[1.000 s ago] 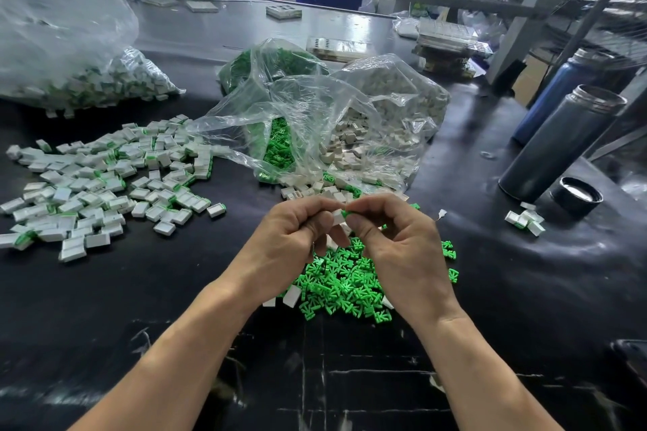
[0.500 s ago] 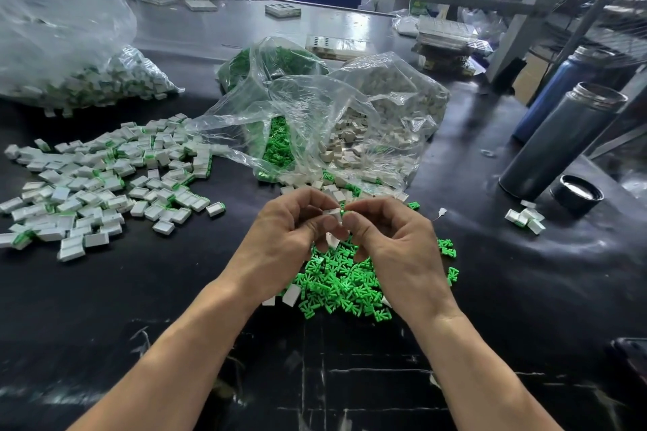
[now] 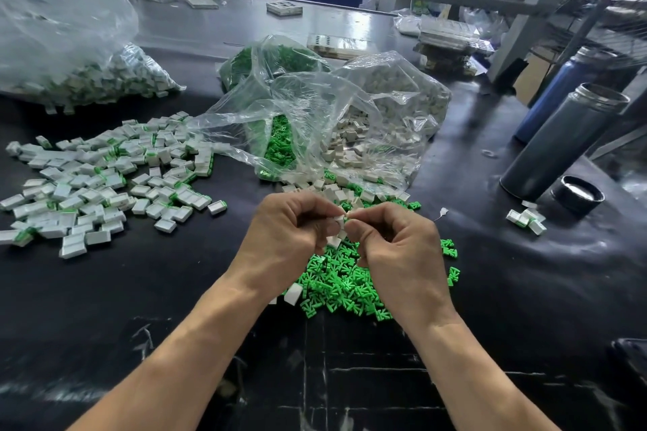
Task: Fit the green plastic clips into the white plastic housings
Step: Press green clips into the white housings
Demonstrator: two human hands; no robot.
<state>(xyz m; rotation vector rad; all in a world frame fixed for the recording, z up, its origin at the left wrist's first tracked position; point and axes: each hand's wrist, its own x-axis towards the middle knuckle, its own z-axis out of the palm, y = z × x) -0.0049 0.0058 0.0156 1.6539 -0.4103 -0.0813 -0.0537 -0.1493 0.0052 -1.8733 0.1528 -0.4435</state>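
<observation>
Both hands meet above the green clip pile: left hand pinches a white housing, right hand pinches something hidden, likely a clip. Insertion step; pressing home probably next.

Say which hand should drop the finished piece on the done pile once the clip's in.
Left, most likely. The left hand pinches the housing, and the done pile lies on its side. The right hand sits over the clips, so it is placed to pick the next one.
</observation>
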